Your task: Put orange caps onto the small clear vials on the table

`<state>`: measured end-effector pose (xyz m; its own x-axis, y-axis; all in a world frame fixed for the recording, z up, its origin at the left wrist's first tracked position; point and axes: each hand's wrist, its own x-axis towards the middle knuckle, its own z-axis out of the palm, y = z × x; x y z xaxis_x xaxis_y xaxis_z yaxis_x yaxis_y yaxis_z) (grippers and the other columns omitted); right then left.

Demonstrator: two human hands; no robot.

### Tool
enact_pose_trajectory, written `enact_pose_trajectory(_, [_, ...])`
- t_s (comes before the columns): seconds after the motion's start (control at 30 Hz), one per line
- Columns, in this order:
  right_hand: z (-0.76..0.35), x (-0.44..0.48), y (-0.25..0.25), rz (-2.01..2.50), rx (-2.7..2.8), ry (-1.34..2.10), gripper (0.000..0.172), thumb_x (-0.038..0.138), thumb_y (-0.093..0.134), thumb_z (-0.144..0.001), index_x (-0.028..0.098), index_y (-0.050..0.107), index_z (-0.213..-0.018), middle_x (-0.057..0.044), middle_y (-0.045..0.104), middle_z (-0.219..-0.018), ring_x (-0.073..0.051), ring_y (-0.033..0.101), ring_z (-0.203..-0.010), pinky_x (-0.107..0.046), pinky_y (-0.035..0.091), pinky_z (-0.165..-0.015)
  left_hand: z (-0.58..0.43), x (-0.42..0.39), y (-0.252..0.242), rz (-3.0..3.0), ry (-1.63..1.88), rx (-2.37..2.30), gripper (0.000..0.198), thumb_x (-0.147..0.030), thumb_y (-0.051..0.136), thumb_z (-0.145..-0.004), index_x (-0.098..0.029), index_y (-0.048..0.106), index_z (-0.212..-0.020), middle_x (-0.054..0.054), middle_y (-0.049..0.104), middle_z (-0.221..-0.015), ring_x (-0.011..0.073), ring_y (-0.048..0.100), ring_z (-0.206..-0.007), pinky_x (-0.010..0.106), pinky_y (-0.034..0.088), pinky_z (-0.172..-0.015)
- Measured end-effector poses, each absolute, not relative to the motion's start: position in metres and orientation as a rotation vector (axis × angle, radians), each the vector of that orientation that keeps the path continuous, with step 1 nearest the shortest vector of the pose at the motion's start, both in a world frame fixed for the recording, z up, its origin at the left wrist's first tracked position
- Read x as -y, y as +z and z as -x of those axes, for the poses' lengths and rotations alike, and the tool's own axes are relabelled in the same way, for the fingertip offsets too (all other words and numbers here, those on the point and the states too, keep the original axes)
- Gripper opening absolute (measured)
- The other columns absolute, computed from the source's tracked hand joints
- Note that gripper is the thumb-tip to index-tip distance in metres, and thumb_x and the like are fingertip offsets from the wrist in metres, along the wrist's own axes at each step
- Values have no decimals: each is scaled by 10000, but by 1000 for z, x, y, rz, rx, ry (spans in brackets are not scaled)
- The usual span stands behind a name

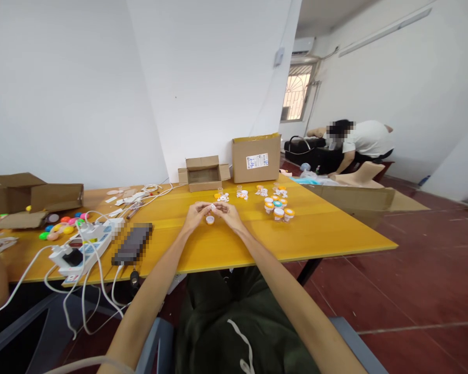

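Note:
My left hand (195,213) and my right hand (226,213) meet over the table, fingertips pinched together. Between them is a small white piece (212,207), too small to name. Just below my fingers a small white round cup (209,220) stands on the wooden table (203,249). Beyond my hands lie piles of small white pieces (223,198), with orange and clear parts among them. To the right of my right hand several small clear containers with orange, white and teal lids (278,212) stand in a group.
An open cardboard box (203,179) and a closed one (256,161) stand at the back. On the left are a dark phone (132,244), a power strip (93,246) with tangled white cables, colourful plastic eggs (64,226) and another open box (56,197). A person (368,139) bends over at the far right.

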<state>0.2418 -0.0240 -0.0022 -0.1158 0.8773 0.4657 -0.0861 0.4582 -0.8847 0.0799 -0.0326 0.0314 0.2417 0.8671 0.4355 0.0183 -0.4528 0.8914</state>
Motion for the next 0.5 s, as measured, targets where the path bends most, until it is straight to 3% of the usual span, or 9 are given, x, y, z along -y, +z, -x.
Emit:
enact_pose_trajectory(0.17, [-240,25,-3,737,1528,951,435,385,778,-669,229,692,-1066,28,651,-696,-157,616,-700,-296,501,-721,-79,30,29,-1727,1326,-876,317,-470,769,-686,-166,743,-771,55,736,-776,194,665,-732,310,528,-698])
enact_pose_trajectory(0.37, [-239,25,-2,751,1494,928,267,403,767,-648,215,704,-828,-7,694,-759,-176,636,-737,-307,513,-721,-78,28,29,-1859,1344,-988,297,-471,708,-734,-177,710,-698,38,701,-733,191,637,-754,307,505,-734])
enact_pose_trajectory(0.5, [-244,22,-1,828,1402,907,258,405,772,-618,206,697,-763,-20,702,-750,-189,643,-739,-324,526,-724,-74,29,28,-1939,1250,-1106,275,-457,719,-722,-184,696,-732,26,682,-771,178,611,-760,307,495,-756])
